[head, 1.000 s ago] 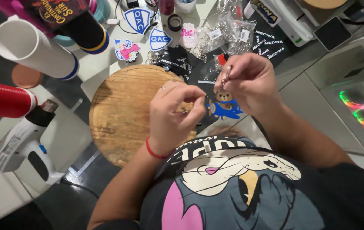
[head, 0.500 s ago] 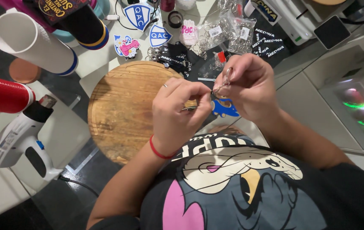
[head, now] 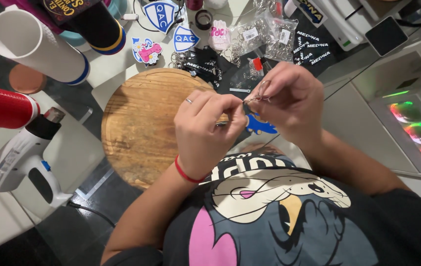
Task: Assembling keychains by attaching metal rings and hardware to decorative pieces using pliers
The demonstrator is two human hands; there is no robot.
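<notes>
Clear bags w/ metal rings; hands pinch keyring.

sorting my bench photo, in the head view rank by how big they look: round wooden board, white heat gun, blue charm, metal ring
1. round wooden board
2. white heat gun
3. blue charm, partly hidden
4. metal ring

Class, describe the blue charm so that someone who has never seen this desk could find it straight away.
Start at the round wooden board. At its right edge both hands meet, and just under the right hand hangs the blue charm. The shield stickers lie flat further up; it alone dangles.
</notes>
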